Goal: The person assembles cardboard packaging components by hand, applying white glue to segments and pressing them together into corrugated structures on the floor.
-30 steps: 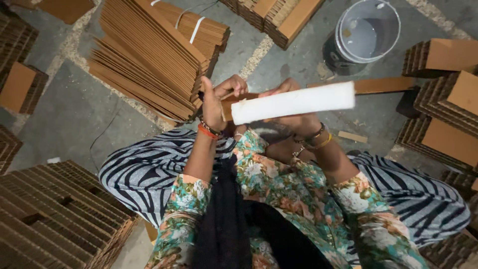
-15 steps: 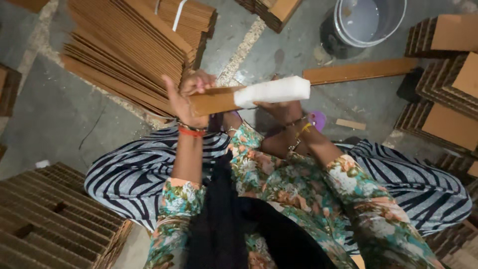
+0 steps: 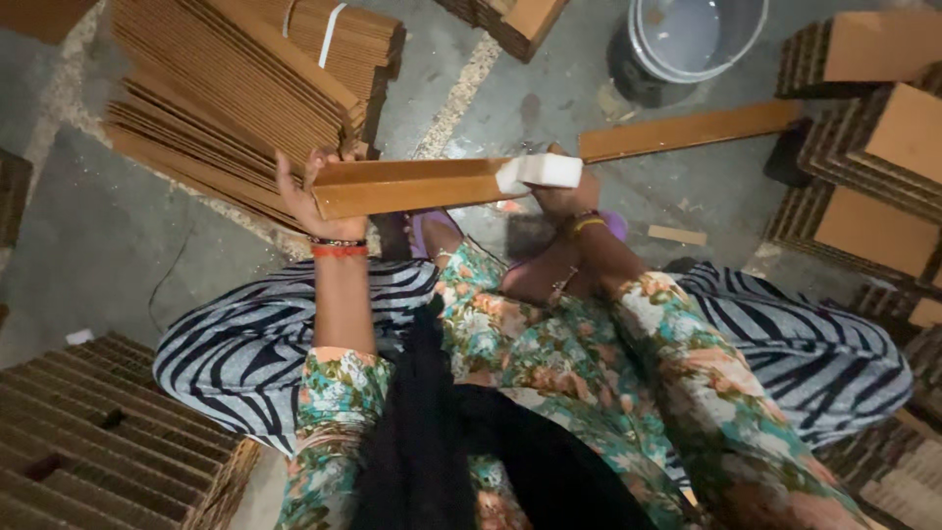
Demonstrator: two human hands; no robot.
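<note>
A: What does the person hold?

B: A long brown cardboard strip, folded into an angle along its length. It lies level in front of the body, between the two hands.

A: And the left hand?

B: The left hand is clamped on the strip's near end, palm against the cardboard, fingers curled over its top edge. A red and dark bracelet sits on that wrist.

A: The right one?

B: The right hand is at the strip's other end, closed around it from below and behind. A white sleeve or wrap covers that end of the strip, just above the hand. How firmly the fingers grip there cannot be told, since the strip hides them.

A: What lies about the hands?

B: Beyond the left hand is a big stack of corrugated cardboard sheets on the concrete floor. Beyond the right hand another brown strip lies flat on the floor, and past that stands a grey bucket. Off to the right of the right hand are piles of cardboard pieces. Below the hands are the person's knees in striped trousers.
</note>
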